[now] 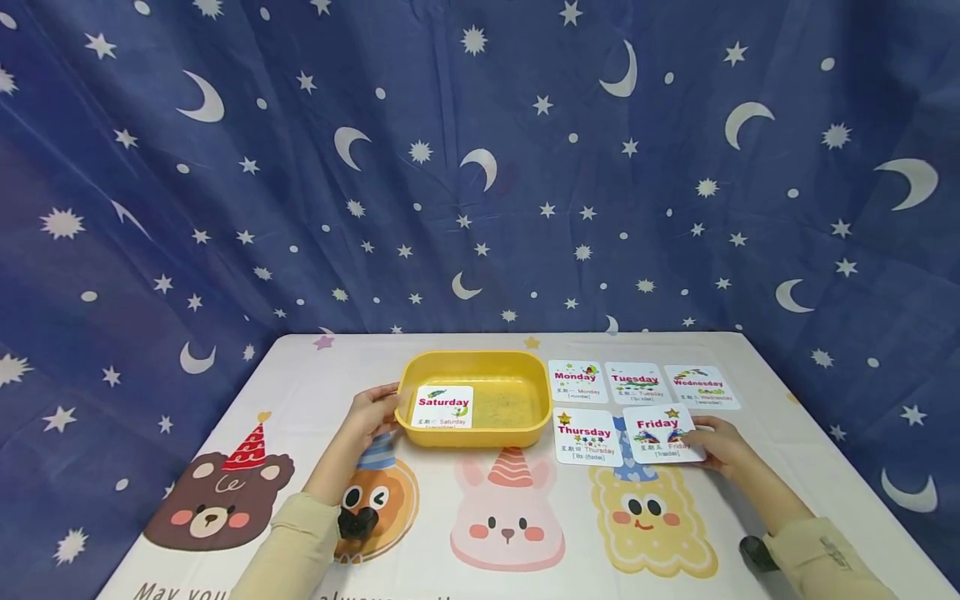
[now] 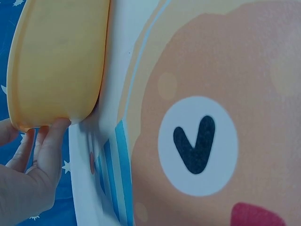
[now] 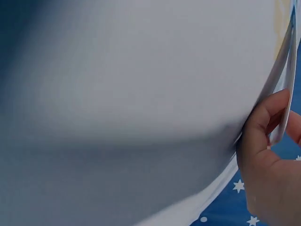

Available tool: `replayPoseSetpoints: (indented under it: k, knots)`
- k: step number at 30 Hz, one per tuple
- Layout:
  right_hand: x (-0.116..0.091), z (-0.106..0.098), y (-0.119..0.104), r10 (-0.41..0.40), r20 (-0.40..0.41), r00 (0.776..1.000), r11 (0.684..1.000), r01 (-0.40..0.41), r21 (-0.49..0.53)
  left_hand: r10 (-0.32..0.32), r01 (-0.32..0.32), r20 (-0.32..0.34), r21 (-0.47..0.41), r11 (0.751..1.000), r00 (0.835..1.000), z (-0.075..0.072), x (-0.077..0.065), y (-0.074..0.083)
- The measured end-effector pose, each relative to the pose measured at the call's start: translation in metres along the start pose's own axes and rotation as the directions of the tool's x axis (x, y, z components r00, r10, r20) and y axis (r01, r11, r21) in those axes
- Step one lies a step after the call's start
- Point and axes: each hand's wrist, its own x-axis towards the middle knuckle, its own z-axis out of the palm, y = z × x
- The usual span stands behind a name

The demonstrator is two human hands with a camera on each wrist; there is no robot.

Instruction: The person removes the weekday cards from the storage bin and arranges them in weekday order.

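A yellow plastic tub (image 1: 472, 439) stands on the table, and my left hand (image 1: 372, 414) grips its left end. In the left wrist view, the thumb is at the rim of the tub (image 2: 61, 56) and the fingers (image 2: 49, 146) press against its outer wall. Inside the tub, a Saturday card (image 1: 442, 407) leans at the left. My right hand (image 1: 720, 446) pinches the right edge of the Friday card (image 1: 663, 433), beside the Thursday card (image 1: 588, 437). The right wrist view shows the card (image 3: 292, 56) edge-on, tilted up from the table, between thumb and fingers.
Monday (image 1: 577, 382), Tuesday (image 1: 638, 384) and Wednesday (image 1: 702, 387) cards lie in a row right of the tub, behind Thursday and Friday. The white tablecloth (image 1: 337, 367) bears printed cartoon animals. A blue star-and-moon curtain (image 1: 480, 250) hangs behind the table.
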Motion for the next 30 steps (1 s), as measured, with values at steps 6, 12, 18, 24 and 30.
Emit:
replayPoseSetpoints:
  k: [6,12,18,24,30]
  knots:
    - [0.003,0.006,-0.001,-0.049,-0.102,0.994,0.970,0.023,-0.243,0.006,-0.006,0.008,-0.010,1.000,1.000,0.000,0.000,0.000]
    - [0.005,0.012,-0.003,-0.138,-0.165,0.977,0.850,0.032,-0.525,0.009,-0.009,0.008,-0.013,1.000,1.000,-0.001,0.000,-0.001]
    - [-0.001,0.017,-0.009,-0.211,-0.148,0.966,0.737,0.058,-0.673,0.017,-0.016,0.018,-0.014,1.000,1.000,-0.001,0.001,-0.001]
    - [-0.006,0.021,-0.013,-0.290,-0.092,0.953,0.580,0.098,-0.808,0.021,-0.021,0.020,-0.005,1.000,1.000,0.000,0.000,-0.001]
    - [-0.003,0.017,-0.015,-0.234,-0.078,0.969,0.619,0.087,-0.781,0.026,-0.026,0.015,-0.003,1.000,1.000,0.000,0.001,-0.002]
